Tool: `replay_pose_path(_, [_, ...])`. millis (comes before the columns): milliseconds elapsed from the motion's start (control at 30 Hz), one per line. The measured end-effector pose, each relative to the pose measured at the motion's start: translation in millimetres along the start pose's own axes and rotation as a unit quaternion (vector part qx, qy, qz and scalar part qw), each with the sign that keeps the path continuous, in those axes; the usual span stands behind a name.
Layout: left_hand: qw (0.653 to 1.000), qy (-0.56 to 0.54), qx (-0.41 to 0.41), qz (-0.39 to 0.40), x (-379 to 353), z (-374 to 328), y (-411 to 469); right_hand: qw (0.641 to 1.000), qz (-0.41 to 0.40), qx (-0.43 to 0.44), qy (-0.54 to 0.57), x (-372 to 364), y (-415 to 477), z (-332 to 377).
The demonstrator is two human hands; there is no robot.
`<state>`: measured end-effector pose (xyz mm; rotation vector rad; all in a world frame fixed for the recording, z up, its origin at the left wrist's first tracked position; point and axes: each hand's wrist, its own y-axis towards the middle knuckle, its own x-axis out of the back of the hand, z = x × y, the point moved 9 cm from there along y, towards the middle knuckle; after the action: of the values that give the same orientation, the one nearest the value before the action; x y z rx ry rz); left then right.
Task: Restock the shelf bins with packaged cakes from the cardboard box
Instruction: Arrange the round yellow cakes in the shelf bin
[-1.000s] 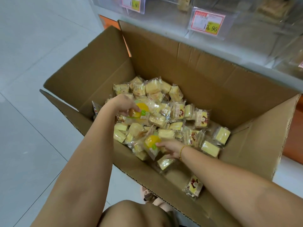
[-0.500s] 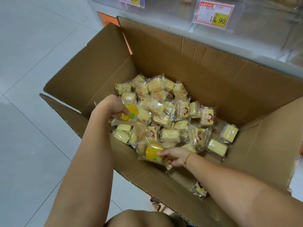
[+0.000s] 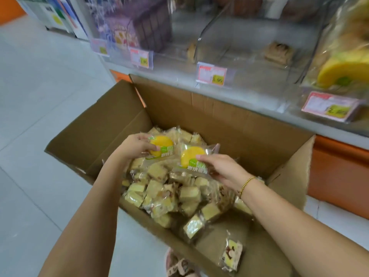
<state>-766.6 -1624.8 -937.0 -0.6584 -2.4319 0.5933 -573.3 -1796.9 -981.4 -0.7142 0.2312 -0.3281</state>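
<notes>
Two round yellow cakes in clear packs sit side by side above the box (image 3: 219, 120), almost touching. The left cake (image 3: 162, 146) is gripped by the left hand (image 3: 135, 148), fingers curled round its 9 o'clock edge, thumb across the front. The right cake (image 3: 192, 156) is pinched at its 4 o'clock corner by the right hand (image 3: 221, 169), one fingertip on the yellow face; bracelet (image 3: 245, 183) on that wrist. Under both is a pile of square cakes (image 3: 173, 188) filling the middle of the box. A lone pack (image 3: 231, 254) lies apart at the box's 5 o'clock corner. The box's far wall stands between the hands and the shelf. Clear bins (image 3: 249, 37) at 12 o'clock hold a few brown pastries, blurred. A bin at 2 o'clock (image 3: 343, 64) holds round yellow cakes. Price tags (image 3: 211, 73) line the shelf front. Grey floor (image 3: 40, 96) at 9 o'clock.
</notes>
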Motion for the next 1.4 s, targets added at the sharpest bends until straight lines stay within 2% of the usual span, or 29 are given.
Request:
replay_pose_path(267, [0.969,-0.127,-0.201,0.063,-47,-165,-83,0.969,-0.071,0.238,0.002,110,-123,136])
replay_pose_path(367, [0.949,-0.196,-0.220,0.115,-76,-209,-101,0.950,-0.103,0.294,-0.009,154,-175,164])
replay_pose_path(500, [0.923,-0.274,-0.191,0.191,-120,-249,-110,0.928,-0.144,0.345,0.001,213,-238,182])
replay_pose_path(600, [0.923,-0.244,-0.205,0.217,-159,-282,-119,0.917,-0.158,0.364,0.035,255,-272,186])
replay_pose_path(667, [0.915,-0.222,-0.237,0.239,-188,-309,-130,0.904,-0.201,0.374,0.057,291,-285,186])
replay_pose_path(833, [0.924,-0.175,-0.293,0.172,-222,-367,-118,0.890,-0.284,0.338,0.111,375,-279,194])
replay_pose_path(967, [0.939,-0.160,-0.252,0.172,-237,-391,-95,0.889,-0.276,0.323,0.173,416,-259,204])
replay_pose_path(1100, [0.943,-0.140,-0.237,0.186,-257,-405,-77,0.887,-0.285,0.332,0.148,419,-245,222])
replay_pose_path(1233, [0.918,-0.147,-0.297,0.217,-278,-430,-78,0.876,-0.312,0.364,0.045,418,-230,238])
replay_pose_path(1400, [0.908,-0.050,-0.352,0.221,-279,-443,-71,0.878,-0.320,0.352,-0.055,415,-213,241])
